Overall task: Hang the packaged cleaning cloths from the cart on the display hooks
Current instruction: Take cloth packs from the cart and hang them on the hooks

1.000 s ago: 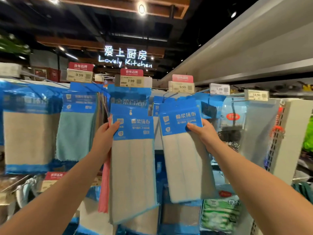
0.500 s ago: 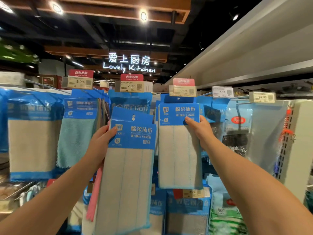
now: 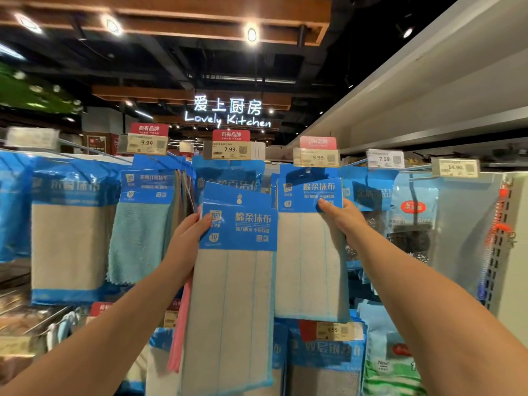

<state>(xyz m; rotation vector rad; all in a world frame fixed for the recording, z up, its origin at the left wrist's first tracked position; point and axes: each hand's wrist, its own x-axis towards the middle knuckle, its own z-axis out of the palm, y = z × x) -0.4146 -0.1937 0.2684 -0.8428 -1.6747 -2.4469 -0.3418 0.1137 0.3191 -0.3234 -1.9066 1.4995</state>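
Note:
My left hand (image 3: 185,238) grips the left edge of a packaged white cleaning cloth (image 3: 231,304) with a blue header card, held up in front of the display, apart from any hook. My right hand (image 3: 341,215) pinches the blue header of a second, matching cloth pack (image 3: 308,264), which sits high under the 9.99 price tag (image 3: 316,157) at the hook. The hook itself is hidden behind the card. A pink cloth strip (image 3: 180,335) hangs behind the left pack.
Other cloth packs hang in rows: beige (image 3: 68,244) at left, teal (image 3: 140,238) beside it, blue packs below (image 3: 325,355). Scourer packs (image 3: 411,224) hang at right by a white shelf upright (image 3: 511,252). Price tags stick out on hook ends.
The right-hand pack has risen toward the 9.99 hook and now hangs straight. The left-hand pack has dropped lower and nearer to me, tilting slightly.

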